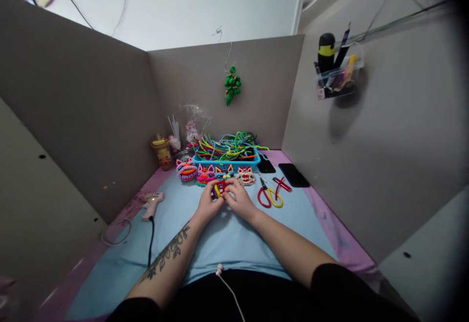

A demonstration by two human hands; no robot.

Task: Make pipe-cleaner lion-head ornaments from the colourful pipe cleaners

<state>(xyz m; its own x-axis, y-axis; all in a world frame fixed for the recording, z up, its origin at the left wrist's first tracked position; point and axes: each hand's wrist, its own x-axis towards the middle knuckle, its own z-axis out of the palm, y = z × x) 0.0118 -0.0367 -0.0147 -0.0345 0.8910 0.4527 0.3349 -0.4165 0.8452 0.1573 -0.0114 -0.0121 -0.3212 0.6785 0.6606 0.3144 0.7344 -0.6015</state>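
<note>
Pinching a small fuzzy piece (pixel 217 191) in red, yellow and purple just below the frame's middle, the left hand (pixel 208 203) and right hand (pixel 239 200) clamp it between curled fingers, only slightly parted; around are four fuzzy, eared heads (pixel 186 170), one blue plastic basket (pixel 227 163) of thin, curved stems (pixel 227 147), one pair of scissors (pixel 270 193) right of centre, one smooth glue gun (pixel 152 207) lower left

Bright upper wall (pixel 212 7), soft shadows, wide-angle stretch, dark right edge
</note>
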